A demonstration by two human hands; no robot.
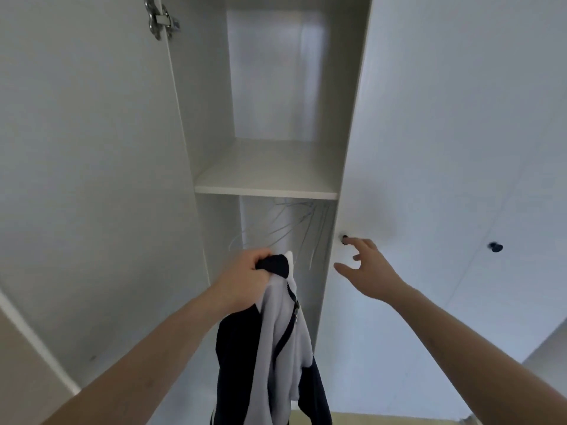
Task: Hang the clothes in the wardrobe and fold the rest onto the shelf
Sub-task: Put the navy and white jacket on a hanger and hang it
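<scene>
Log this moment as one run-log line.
left hand: grips black-and-grey jacket | right hand: open, at door knob | wire hangers: bare, under shelf | jacket: not yet hung

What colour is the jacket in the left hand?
Black with light grey panels, jacket in the left hand; head view.

Domestic setting, most likely a bedroom or dressing corner of a home. Built-in white wardrobe [429, 118] fills the view; one door [92, 148] swung open on a metal hinge [161, 18]. Inside: a plain white shelf [267, 176], and below it thin wire hangers [276, 225] hanging in the compartment. Closed neighbouring doors carry small dark round knobs [495, 247]. Pale yellowish floor [383, 420] shows at the bottom edge.
</scene>
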